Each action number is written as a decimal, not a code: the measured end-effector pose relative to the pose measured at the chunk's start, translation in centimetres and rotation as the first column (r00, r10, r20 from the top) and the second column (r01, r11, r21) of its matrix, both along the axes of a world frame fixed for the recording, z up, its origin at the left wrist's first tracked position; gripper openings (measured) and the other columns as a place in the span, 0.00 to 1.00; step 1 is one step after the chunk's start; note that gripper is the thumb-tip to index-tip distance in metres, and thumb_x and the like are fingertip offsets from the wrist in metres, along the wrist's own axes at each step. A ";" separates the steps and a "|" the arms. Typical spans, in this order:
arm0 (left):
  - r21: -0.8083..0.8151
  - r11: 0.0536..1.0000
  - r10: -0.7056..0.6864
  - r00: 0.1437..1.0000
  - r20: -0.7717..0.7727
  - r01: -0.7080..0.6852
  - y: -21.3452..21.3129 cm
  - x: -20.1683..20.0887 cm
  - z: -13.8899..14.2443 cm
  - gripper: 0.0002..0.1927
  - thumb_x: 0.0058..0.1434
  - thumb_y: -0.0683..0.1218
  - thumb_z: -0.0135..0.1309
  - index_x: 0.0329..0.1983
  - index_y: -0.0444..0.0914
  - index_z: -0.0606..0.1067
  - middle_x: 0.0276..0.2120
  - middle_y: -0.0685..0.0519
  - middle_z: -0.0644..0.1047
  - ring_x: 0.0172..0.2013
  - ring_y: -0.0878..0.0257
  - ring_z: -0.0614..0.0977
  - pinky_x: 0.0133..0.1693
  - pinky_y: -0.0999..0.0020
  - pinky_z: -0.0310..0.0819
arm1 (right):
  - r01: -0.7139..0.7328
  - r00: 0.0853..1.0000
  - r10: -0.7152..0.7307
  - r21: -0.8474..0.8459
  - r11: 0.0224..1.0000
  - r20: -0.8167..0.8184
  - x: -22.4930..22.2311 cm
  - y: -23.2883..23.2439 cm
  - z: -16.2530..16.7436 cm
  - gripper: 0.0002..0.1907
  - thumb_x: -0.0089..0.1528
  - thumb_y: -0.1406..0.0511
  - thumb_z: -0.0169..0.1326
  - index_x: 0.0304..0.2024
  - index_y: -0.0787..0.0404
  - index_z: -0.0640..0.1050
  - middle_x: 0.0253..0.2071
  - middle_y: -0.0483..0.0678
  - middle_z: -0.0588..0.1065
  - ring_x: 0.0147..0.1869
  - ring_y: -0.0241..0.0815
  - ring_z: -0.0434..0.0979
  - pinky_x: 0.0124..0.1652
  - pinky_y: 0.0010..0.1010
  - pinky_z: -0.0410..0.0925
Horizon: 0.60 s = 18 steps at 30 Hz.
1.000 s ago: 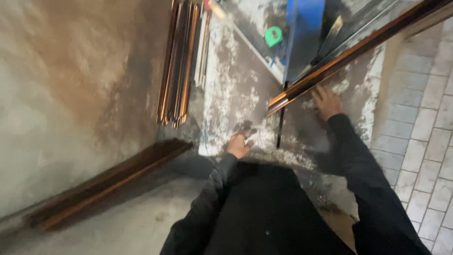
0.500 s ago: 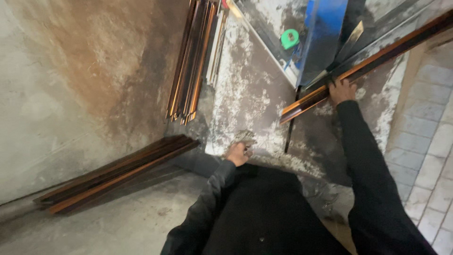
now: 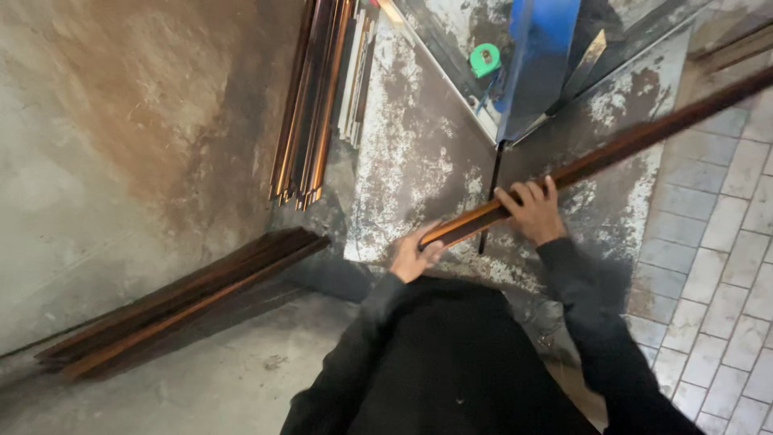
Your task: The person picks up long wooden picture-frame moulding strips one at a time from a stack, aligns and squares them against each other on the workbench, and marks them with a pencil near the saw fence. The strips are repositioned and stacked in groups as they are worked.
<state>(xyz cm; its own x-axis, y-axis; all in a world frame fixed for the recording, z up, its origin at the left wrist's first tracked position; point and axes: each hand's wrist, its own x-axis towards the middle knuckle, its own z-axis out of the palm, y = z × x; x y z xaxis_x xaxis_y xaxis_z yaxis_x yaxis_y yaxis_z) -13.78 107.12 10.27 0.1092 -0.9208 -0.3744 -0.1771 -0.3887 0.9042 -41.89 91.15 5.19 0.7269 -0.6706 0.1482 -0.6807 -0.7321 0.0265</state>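
Both the left hand [image 3: 415, 256] and right hand [image 3: 533, 211] closed around the long brown metal strip [image 3: 596, 161], spaced apart to steady its length above the worn counter [image 3: 403, 161]

Person in dark clothing, seen from above

A black long-sleeved top fills the lower centre of the frame, its sleeves running up to both wrists; the left hand [image 3: 415, 256] and right hand [image 3: 533, 211] are bare, without gloves, rings or a watch showing.
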 end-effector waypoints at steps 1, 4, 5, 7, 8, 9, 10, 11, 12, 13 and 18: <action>0.161 0.986 0.063 0.987 -0.150 -0.039 0.6 0.4 0.8 0.29 0.61 0.51 0.59 0.65 0.37 0.75 0.35 0.46 0.82 0.27 0.64 0.80 0.28 0.63 0.75 | 0.016 0.999 -0.018 0.092 0.996 0.026 0.0 1.3 0.3 0.34 0.53 0.59 0.64 0.64 0.43 0.74 0.55 0.44 0.72 0.65 0.49 0.70 0.70 0.64 0.49; -0.001 0.997 0.078 0.997 -0.009 -0.078 1.8 2.5 2.2 0.21 0.62 0.50 0.62 0.54 0.34 0.80 0.28 0.55 0.81 0.23 0.73 0.80 0.27 0.76 0.75 | 0.071 0.984 -0.115 0.290 0.954 0.136 -0.4 3.9 -0.3 0.38 0.49 0.52 0.68 0.61 0.49 0.74 0.54 0.49 0.71 0.65 0.53 0.69 0.69 0.68 0.47; 0.048 0.995 0.092 0.996 0.018 -0.093 1.9 3.5 2.3 0.19 0.61 0.51 0.64 0.49 0.34 0.81 0.26 0.53 0.81 0.22 0.71 0.78 0.26 0.73 0.73 | 0.086 0.972 -0.153 0.339 0.937 0.177 -0.8 4.1 -0.9 0.40 0.48 0.49 0.69 0.60 0.52 0.73 0.54 0.51 0.70 0.66 0.54 0.68 0.70 0.68 0.47; 0.160 0.979 0.112 0.991 0.073 -0.122 2.0 5.8 2.2 0.17 0.59 0.52 0.68 0.40 0.33 0.85 0.22 0.49 0.79 0.20 0.65 0.75 0.25 0.68 0.69 | 0.211 0.977 -0.191 0.283 0.935 -0.099 -3.0 4.2 -2.1 0.44 0.50 0.49 0.69 0.67 0.51 0.72 0.56 0.51 0.71 0.66 0.52 0.69 0.71 0.60 0.50; 0.049 0.990 0.115 0.958 0.264 -0.132 1.9 7.3 2.0 0.17 0.55 0.53 0.71 0.35 0.34 0.85 0.23 0.49 0.81 0.22 0.66 0.79 0.27 0.68 0.72 | 0.271 0.948 -0.214 0.246 0.931 -0.235 -4.6 4.2 -2.6 0.46 0.51 0.49 0.68 0.70 0.51 0.71 0.57 0.51 0.71 0.66 0.51 0.69 0.71 0.57 0.51; -0.064 0.991 0.130 0.888 0.442 -0.114 1.5 9.0 1.7 0.17 0.52 0.54 0.74 0.31 0.36 0.86 0.23 0.48 0.82 0.24 0.67 0.83 0.30 0.68 0.75 | 0.291 0.956 -0.270 0.237 0.927 -0.118 -6.9 4.5 -2.9 0.45 0.51 0.49 0.67 0.70 0.51 0.72 0.60 0.51 0.71 0.68 0.50 0.70 0.72 0.57 0.53; -0.110 0.976 0.215 0.874 0.435 -0.186 0.7 10.9 1.4 0.16 0.50 0.54 0.74 0.29 0.38 0.86 0.24 0.49 0.83 0.25 0.66 0.83 0.32 0.67 0.77 | 0.313 0.947 -0.321 0.222 0.923 0.003 -9.4 4.6 -2.8 0.44 0.52 0.48 0.65 0.70 0.52 0.73 0.63 0.50 0.72 0.70 0.49 0.70 0.72 0.58 0.55; -0.155 0.954 0.300 0.855 0.423 -0.258 -0.3 12.8 1.0 0.14 0.48 0.54 0.75 0.27 0.40 0.86 0.25 0.51 0.84 0.26 0.66 0.84 0.34 0.66 0.79 | 0.353 0.927 -0.374 0.256 0.900 0.037 -11.5 4.9 -2.7 0.44 0.52 0.46 0.65 0.68 0.52 0.73 0.60 0.52 0.72 0.66 0.52 0.71 0.68 0.58 0.58; -0.263 0.912 0.409 0.762 0.502 -0.316 -2.0 14.7 0.5 0.10 0.50 0.52 0.73 0.27 0.41 0.87 0.27 0.52 0.85 0.27 0.66 0.85 0.35 0.67 0.79 | 0.393 0.901 -0.429 0.297 0.870 0.063 -13.6 5.9 -2.3 0.44 0.52 0.43 0.65 0.67 0.52 0.73 0.56 0.53 0.72 0.62 0.54 0.72 0.63 0.58 0.61; -0.295 0.837 0.536 0.799 0.272 -0.461 -3.3 16.6 0.1 0.07 0.56 0.48 0.67 0.32 0.40 0.87 0.28 0.53 0.85 0.31 0.65 0.84 0.40 0.66 0.79 | 0.418 0.882 -0.463 0.310 0.854 0.086 -15.4 7.2 -1.9 0.43 0.52 0.43 0.64 0.67 0.49 0.73 0.55 0.53 0.72 0.60 0.55 0.71 0.61 0.56 0.63; -0.444 0.690 0.588 0.800 -0.118 -0.572 -14.2 17.7 -4.1 0.22 0.65 0.43 0.60 0.61 0.33 0.73 0.55 0.42 0.77 0.51 0.61 0.81 0.54 0.61 0.80 | 0.577 0.791 -0.612 0.324 0.750 0.008 -14.6 12.0 -2.6 0.38 0.57 0.44 0.61 0.68 0.45 0.74 0.57 0.50 0.71 0.58 0.54 0.70 0.51 0.53 0.65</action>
<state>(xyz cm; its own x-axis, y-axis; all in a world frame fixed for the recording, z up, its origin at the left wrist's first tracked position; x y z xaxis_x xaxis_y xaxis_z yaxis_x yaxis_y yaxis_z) 3.95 92.95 6.20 0.6812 -0.7293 0.0631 -0.0816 0.0100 0.9966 -56.46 103.19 2.63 0.1574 -0.9850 -0.0714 -0.9663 -0.1386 -0.2170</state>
